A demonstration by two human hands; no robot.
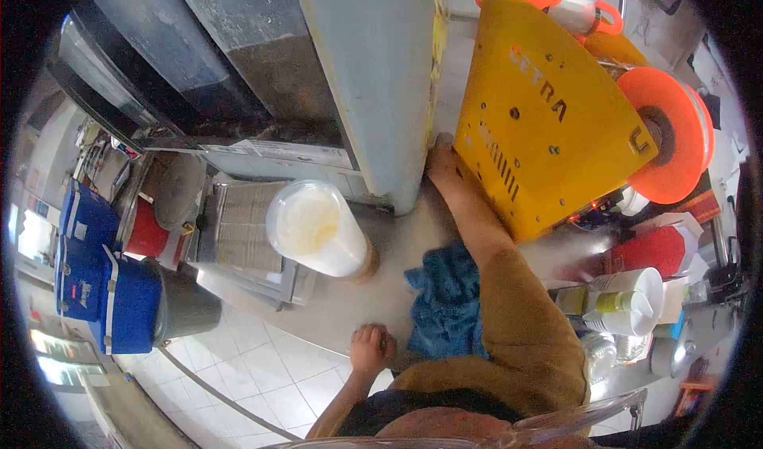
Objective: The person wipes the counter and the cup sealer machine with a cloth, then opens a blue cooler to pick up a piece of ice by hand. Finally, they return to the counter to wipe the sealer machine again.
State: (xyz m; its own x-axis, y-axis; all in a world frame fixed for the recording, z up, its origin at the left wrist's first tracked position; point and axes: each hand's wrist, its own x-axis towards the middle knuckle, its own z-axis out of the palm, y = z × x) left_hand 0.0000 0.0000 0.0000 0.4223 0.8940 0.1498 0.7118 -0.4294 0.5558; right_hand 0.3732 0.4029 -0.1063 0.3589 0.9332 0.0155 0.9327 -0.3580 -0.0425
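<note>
My left hand (373,348) is at the front edge of the steel counter (334,306), with its fingers curled in; a dark patch shows at them, and I cannot make out what it is. My right hand (443,160) reaches forward along the left side of a yellow machine (548,115) with dark lettering; its fingers are partly hidden and blurred. Between my arms lies a crumpled blue cloth (447,302). Left of it stands a tall, clear plastic container (318,226) with whitish contents.
An orange reel (668,135) sits on the machine's right side. Stacked white cups (628,302) stand at the right. A grey upright panel (381,75) rises ahead. Blue cooler boxes (127,298) and a grey bin (187,306) are at the left, by the tiled floor (262,369).
</note>
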